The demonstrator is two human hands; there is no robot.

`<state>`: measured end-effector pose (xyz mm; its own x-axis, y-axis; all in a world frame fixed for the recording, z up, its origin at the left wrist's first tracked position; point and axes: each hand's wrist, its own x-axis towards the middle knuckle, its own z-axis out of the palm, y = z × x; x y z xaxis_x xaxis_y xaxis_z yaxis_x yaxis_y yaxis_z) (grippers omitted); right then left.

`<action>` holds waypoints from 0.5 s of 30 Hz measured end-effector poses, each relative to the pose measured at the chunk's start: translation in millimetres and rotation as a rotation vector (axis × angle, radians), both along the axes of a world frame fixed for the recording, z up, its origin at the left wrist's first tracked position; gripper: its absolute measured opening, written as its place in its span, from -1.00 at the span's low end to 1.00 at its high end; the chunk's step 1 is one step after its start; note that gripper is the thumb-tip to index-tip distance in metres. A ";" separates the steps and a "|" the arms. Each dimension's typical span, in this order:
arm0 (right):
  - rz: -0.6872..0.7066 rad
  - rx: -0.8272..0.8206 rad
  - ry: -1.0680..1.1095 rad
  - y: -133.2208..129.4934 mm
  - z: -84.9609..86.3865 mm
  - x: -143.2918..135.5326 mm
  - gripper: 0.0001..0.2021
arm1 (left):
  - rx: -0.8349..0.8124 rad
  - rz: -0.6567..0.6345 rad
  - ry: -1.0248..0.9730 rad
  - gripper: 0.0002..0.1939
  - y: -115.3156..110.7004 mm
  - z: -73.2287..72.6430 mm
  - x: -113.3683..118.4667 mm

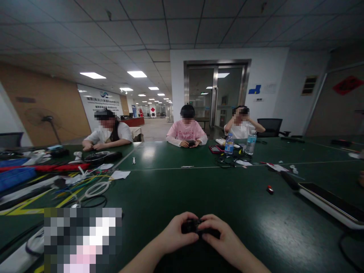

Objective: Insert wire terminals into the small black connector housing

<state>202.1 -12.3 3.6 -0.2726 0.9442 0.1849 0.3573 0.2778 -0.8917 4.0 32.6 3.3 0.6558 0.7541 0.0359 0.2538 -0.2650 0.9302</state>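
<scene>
Low in the middle of the head view, my left hand (182,232) curls its thumb and fingers around a small black object (190,226). From the other side my right hand (214,232) closes on the same object, thumb below and fingers above. The two hands almost meet over it at the near side of the dark green table (170,189). Fingers cover much of the object, and its dark surface blends with the shadow, so its kind does not show.
Cables (96,189) and a blue tray (17,178) crowd the left. A small red item (270,189) and a flat white-edged device (330,201) lie to the right. Water bottles (250,142) stand farther back. Several people sit across the table, including a person in pink (187,131).
</scene>
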 end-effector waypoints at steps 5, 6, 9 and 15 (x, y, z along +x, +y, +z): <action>-0.028 0.017 -0.011 -0.7 0.5 -0.9 -0.77 | -0.029 0.001 -0.014 -0.57 -0.6 2.4 -0.4; -0.028 0.017 -0.017 -0.9 0.9 -1.0 -0.79 | -0.027 -0.001 -0.014 -0.58 -0.6 2.7 -0.3; -0.027 0.015 -0.029 -1.4 2.3 -0.9 -0.79 | -0.015 0.000 -0.017 -0.58 -0.6 2.8 -0.2; -0.036 0.002 -0.051 -0.4 0.3 0.2 -0.80 | -0.032 0.001 -0.006 -0.59 -1.7 4.8 -0.8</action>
<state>202.3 -12.7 3.9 -0.2480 0.9530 0.1739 0.4120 0.2662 -0.8714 3.2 30.9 8.2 0.6551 0.7554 0.0158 0.2481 -0.2349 0.9398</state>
